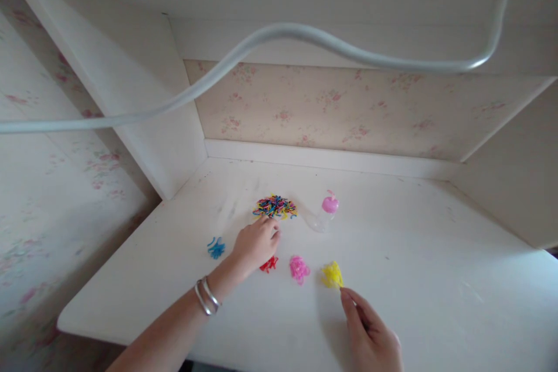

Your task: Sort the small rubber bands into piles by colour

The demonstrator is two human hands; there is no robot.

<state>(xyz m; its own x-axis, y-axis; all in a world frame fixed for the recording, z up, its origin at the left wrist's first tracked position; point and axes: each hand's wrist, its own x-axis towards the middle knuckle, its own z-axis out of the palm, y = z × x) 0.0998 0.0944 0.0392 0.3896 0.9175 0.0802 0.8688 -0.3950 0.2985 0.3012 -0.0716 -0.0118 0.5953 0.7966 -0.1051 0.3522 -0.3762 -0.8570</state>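
Left hand (256,242) at the mixed pile (274,206), right hand (374,330) at the yellow pile (332,274)
Whether the left grip, curled at the mixed pile's near edge, holds anything I cannot tell; the right grip is pinched closed at the yellow one's near edge. The blue pile (215,249), red pile (269,264) and pink pile (299,269) lie apart on the white worktop (418,296).

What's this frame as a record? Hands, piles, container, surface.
left hand: at near edge of mixed-colour pile; grip unclear
right hand: pinched at near edge of yellow pile
other piles, left to right: blue pile, red pile (partly hidden), pink pile
container: clear, pink-topped container, right of mixed-colour pile
surface: white desk
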